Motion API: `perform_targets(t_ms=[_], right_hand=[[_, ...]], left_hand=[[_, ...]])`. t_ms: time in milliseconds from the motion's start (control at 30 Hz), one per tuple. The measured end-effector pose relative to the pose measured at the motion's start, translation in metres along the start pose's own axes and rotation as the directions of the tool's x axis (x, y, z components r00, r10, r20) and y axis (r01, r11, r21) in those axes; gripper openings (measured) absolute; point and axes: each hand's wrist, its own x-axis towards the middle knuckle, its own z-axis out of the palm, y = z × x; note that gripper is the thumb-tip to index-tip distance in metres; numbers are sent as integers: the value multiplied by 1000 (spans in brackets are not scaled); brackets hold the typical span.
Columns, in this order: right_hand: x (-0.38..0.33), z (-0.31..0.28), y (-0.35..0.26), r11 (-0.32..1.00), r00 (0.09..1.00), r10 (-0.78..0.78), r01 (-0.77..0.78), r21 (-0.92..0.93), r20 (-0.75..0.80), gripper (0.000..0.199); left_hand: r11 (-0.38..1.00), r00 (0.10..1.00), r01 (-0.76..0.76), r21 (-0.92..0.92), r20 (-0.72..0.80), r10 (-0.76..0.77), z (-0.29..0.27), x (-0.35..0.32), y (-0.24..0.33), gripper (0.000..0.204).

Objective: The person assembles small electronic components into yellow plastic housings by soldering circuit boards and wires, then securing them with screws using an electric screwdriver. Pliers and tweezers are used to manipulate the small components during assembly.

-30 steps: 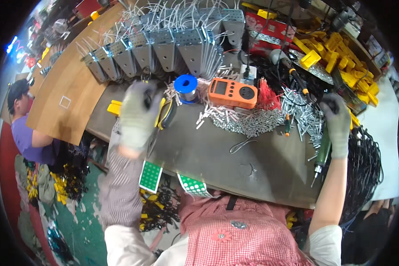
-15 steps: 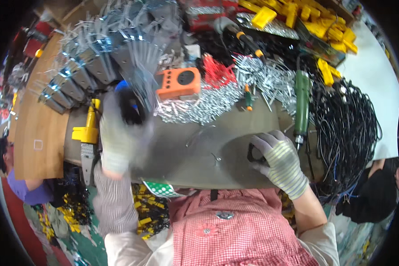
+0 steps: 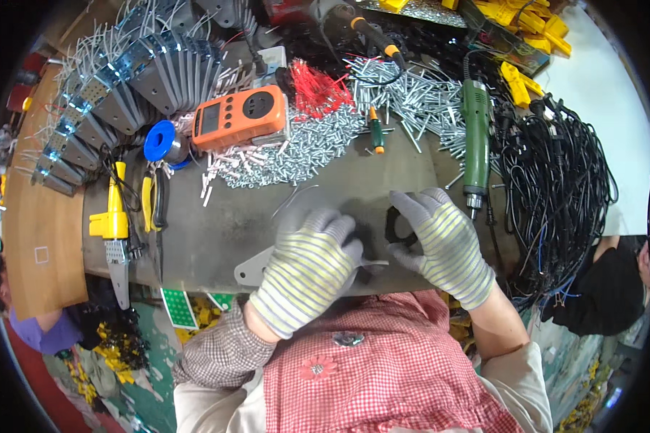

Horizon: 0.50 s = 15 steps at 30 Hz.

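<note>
My left hand [image 3: 307,267], in a striped work glove, is closed around a flat grey tapered part [image 3: 253,268] just above the table's near edge. The part's narrow end, with a hole in it, sticks out to the left, and the rest is hidden under the fingers. A short pale wire end [image 3: 374,263] shows on the other side of that hand. My right hand [image 3: 446,242], gloved as well, curls its fingers and thumb around a black ring-shaped part [image 3: 393,226]. A bent thin wire [image 3: 293,196] lies beyond my left hand.
Grey parts with wires [image 3: 152,83] stand in rows at far left. An orange meter [image 3: 227,119], solder spool [image 3: 162,142], pliers [image 3: 154,202] and yellow-handled tool [image 3: 111,222] lie left. Screws [image 3: 289,155] spread beyond. A green electric screwdriver [image 3: 476,144] and black cables [image 3: 556,187] are right.
My left hand has come from beside the grey rows to the middle near edge, now with a grey tapered part. My right hand stays at the black ring. The view has shifted somewhat.
</note>
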Motion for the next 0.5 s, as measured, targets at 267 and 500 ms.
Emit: perform_targets(t_ms=[267, 500], right_hand=[[-12, -2, -27, 831, 997, -39, 69, 552, -67, 83], [14, 36, -43, 624, 987, 142, -153, 766, 82, 91]], left_hand=[[958, 977, -90, -273, -212, 32, 9, -1, -9, 29], [838, 941, 20, -546, -273, -201, -14, -21, -26, 59]])
